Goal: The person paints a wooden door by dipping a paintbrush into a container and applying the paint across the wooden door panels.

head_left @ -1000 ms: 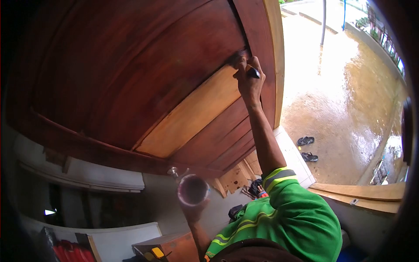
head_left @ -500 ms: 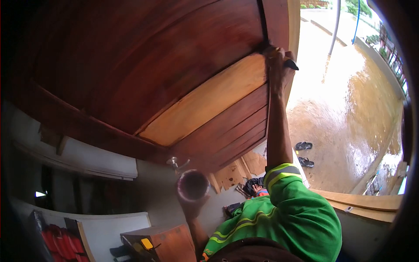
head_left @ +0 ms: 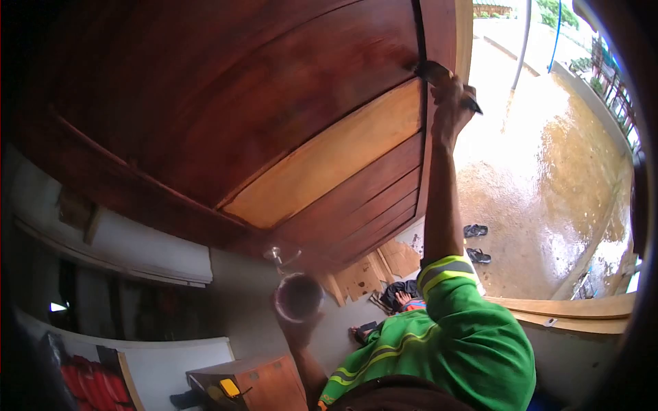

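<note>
My right hand [head_left: 449, 106] grips a paintbrush [head_left: 433, 70], its dark bristles at the right end of a groove in the wooden door [head_left: 295, 89]. Dark reddish-brown stain covers most of the door. Just below the brush, one long panel [head_left: 329, 159] is still pale bare wood. Lower down, my left hand [head_left: 296, 333] is wrapped round an open round container [head_left: 299, 299] with dark liquid inside; its fingers are partly hidden. The container is close to the metal door handle [head_left: 275, 255].
A wooden cabinet [head_left: 267, 383] with a yellow device [head_left: 229, 388] on top stands at lower left. Boards [head_left: 363, 274] lie on the floor below the door. Outside, a pair of sandals [head_left: 478, 255] rests on wet ground. Timber planks [head_left: 569, 312] lie at right.
My right hand has shifted slightly right and turned, so the brush head now shows above the bare panel. The container in my left hand has moved a little.
</note>
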